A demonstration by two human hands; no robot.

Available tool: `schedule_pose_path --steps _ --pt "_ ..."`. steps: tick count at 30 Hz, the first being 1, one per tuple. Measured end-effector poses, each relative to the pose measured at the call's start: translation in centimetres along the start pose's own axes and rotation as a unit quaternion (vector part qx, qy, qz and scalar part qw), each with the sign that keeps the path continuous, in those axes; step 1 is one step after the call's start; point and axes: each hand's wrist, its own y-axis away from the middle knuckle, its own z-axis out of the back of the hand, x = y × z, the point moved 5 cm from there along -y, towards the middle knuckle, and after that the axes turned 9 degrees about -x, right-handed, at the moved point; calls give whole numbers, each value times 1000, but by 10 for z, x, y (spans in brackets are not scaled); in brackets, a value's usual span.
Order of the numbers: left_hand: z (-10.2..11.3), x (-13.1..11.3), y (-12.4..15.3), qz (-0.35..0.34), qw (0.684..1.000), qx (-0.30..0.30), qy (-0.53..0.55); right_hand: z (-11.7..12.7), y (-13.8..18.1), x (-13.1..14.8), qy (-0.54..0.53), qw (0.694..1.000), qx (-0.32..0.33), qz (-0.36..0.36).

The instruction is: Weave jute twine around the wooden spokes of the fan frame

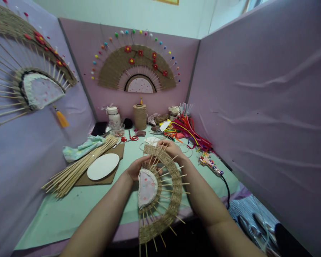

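Note:
A half-round woven fan (176,189) of straw-coloured cord and thin sticks is held upright on its side, its stick ends poking out past the woven band. At its flat side sits a half-circle of pale fabric (147,187) with pink spots and a white ruffled edge. My left hand (137,167) grips the fan near the inner woven arc, some fingers hidden behind it. My right hand (169,147) is closed at the upper end of the outer band, its fingertips by the stick ends. Thin cord (186,149) loops on the table behind that hand.
At left, a bundle of sticks (80,166) and a white oval card (103,166) lie on cardboard (117,160). Red scissors (133,138), a cord spool (139,117) and pipe cleaners (194,134) stand behind. A glue gun (210,164) lies right. A finished fan (115,67) hangs ahead.

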Motion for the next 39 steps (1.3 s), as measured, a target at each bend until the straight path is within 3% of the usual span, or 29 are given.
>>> schedule_pose_path --steps 3,10,16,19,25,39 --pt "-2 3 3 28 999 17 2 0 0 -1 -25 999 12 -17" --pt "-3 4 3 21 999 18 30 -7 4 -1 -52 998 37 -25" --pt "0 2 -2 -33 995 -53 81 -7 4 -3 -57 996 50 -39" --pt "-3 0 -4 -60 993 -61 86 -5 4 -2 -61 996 56 -42" --pt "-11 -2 -4 -74 994 -42 73 -2 3 3 -64 997 37 -6" --pt "-12 7 -5 -14 998 -30 53 11 -3 12 46 984 -71 159"
